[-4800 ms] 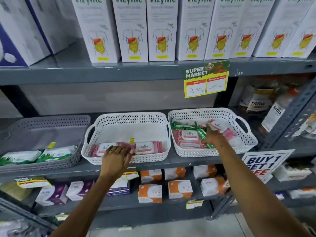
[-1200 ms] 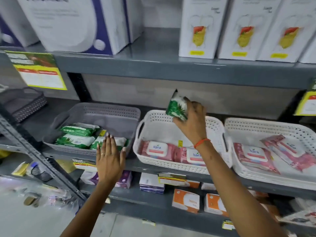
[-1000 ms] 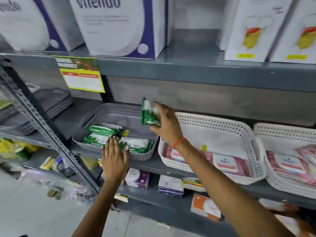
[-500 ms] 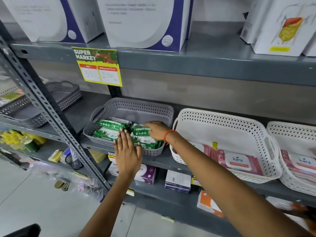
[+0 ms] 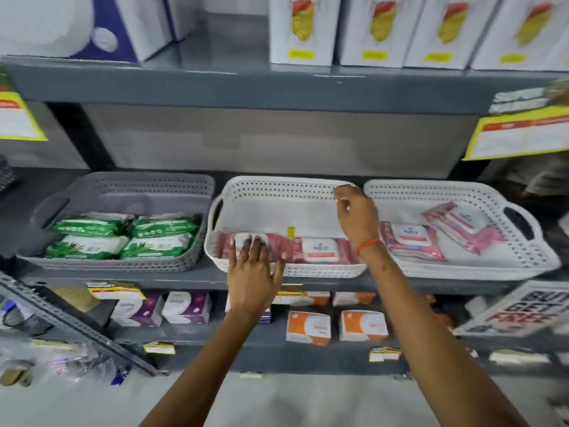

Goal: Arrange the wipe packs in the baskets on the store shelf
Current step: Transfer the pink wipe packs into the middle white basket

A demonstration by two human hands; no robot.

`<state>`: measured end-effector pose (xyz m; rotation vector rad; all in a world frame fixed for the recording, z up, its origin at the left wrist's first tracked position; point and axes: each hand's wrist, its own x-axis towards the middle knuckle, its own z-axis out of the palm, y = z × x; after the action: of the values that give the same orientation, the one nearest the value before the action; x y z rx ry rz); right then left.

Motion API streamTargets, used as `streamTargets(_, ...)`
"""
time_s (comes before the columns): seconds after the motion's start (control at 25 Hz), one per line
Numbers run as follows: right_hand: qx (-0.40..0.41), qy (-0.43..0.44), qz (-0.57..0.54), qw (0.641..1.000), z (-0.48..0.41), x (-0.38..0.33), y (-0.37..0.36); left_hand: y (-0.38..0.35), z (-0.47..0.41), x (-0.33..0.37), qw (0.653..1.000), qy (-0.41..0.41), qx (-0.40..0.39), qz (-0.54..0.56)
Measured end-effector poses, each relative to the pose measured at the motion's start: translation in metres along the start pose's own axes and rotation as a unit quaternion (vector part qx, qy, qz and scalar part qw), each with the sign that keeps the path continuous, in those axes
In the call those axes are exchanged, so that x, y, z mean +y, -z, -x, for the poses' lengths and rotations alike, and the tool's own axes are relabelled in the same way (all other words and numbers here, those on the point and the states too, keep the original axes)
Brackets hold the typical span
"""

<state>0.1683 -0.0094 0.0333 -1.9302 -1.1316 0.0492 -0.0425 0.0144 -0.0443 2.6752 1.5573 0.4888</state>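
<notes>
Three baskets stand side by side on the grey shelf. The grey basket [image 5: 129, 192] on the left holds several green wipe packs [image 5: 123, 235]. The middle white basket [image 5: 277, 189] has pink wipe packs [image 5: 320, 249] along its front. The right white basket [image 5: 462, 195] holds more pink packs [image 5: 462, 229], one lying askew. My left hand [image 5: 252, 272] lies flat, fingers spread, on the front rim of the middle basket, touching a pink pack. My right hand [image 5: 357, 214] hovers above the middle basket's right side, fingers loosely curled and holding nothing.
White boxes [image 5: 375, 29] line the shelf above. Yellow price tags [image 5: 520, 134] hang from that shelf's edge. The shelf below carries purple boxes [image 5: 187, 306] and orange boxes [image 5: 308, 326]. A slanted metal upright [image 5: 77, 322] crosses at lower left. A "free" sign [image 5: 523, 309] sits at lower right.
My right hand set the green pack into the grey basket and came back, empty, over the middle white basket. My left hand shifted from the grey basket's front to the middle basket's front.
</notes>
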Motion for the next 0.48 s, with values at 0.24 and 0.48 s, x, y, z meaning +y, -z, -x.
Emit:
streamTargets(0.24, -0.288, -0.124, 0.339, 0.887, -0.012, 0.122, 0.081, -0.001, -0.001, 0.01, 1.0, -0.005, 0.005, -0.006)
streamTargets(0.48, -0.253, -0.115, 0.371, 0.886, -0.017, 0.124, 0.085, 0.005, 0.002, 0.011, 1.0, -0.019, 0.006, 0.023)
